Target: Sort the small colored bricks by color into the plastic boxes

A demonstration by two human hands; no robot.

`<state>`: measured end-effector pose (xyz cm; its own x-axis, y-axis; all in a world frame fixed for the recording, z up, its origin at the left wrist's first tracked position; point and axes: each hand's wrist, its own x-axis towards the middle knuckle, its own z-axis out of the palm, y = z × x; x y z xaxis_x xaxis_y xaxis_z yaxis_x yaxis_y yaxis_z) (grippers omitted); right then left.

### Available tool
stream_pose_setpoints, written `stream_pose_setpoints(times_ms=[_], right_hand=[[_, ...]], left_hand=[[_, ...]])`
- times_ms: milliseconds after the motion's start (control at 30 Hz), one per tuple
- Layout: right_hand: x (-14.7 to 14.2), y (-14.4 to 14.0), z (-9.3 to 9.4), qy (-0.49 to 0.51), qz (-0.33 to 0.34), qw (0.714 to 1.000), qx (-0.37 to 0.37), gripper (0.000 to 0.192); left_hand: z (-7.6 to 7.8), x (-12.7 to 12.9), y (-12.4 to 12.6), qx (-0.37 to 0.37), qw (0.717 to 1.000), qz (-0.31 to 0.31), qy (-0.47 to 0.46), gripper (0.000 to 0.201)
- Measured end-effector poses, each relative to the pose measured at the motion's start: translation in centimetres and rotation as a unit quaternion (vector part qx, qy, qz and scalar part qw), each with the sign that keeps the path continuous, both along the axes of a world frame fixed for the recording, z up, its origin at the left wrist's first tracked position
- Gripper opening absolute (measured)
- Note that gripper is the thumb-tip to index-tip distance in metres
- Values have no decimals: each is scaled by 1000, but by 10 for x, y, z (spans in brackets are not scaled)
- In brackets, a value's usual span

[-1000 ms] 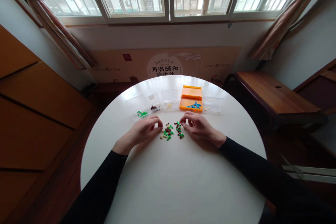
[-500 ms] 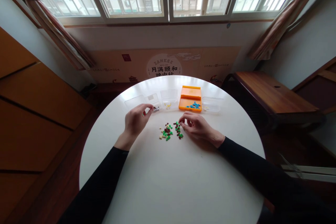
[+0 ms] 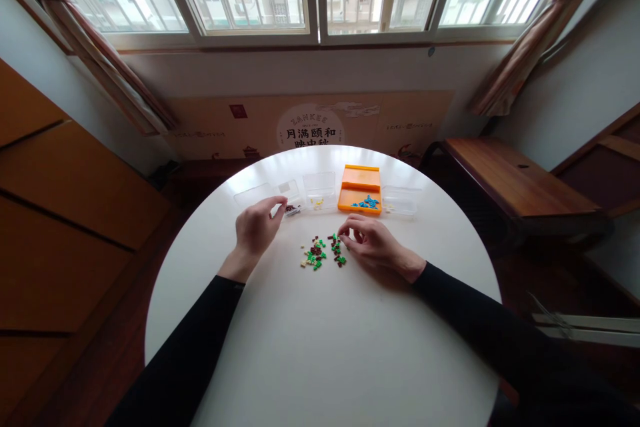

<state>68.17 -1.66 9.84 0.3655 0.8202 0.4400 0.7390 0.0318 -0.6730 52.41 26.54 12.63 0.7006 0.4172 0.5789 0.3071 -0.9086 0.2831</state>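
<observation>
A small pile of green, brown and cream pieces lies on the round white table. My right hand rests just right of the pile, fingers curled, fingertips at the pile's right edge. My left hand hovers over the leftmost clear box, thumb and fingers pinched together near a second clear box holding brown pieces. Whether either hand holds a piece is hidden by the fingers.
Along the far side of the table stand a third clear box, an orange tray with blue pieces, and another clear box. A wooden bench is at the right, a wooden cabinet at the left.
My left hand left the pile and moved up and left to above the leftmost clear box, where it stays. My right hand stayed at the pile's right edge.
</observation>
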Motion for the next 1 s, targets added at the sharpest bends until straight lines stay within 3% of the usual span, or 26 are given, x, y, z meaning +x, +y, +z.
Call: stream_pose_setpoints(times_ms=[133, 300, 500, 600, 800, 1000], right_hand=[[0, 0, 1, 0, 4, 1000, -1, 9], [-1, 0, 1, 2, 1, 1000, -5, 10], [-2, 0, 1, -1, 3, 1000, -6, 10], [-1, 0, 1, -2, 2, 1000, -6, 10], [-2, 0, 0, 6, 3, 1000, -8, 11], [-1, 1, -1, 5, 5, 1000, -11, 12]], left_hand=[[5, -10, -15, -20, 993, -115, 0, 21], [4, -22, -33, -73, 955, -278, 73, 19], [-2, -20, -39, -115, 958, -250, 78, 17], [-8, -17, -35, -123, 952, -264, 93, 17], [-17, -14, -30, -120, 949, -276, 95, 22], [-14, -13, -33, -93, 957, -265, 80, 21]])
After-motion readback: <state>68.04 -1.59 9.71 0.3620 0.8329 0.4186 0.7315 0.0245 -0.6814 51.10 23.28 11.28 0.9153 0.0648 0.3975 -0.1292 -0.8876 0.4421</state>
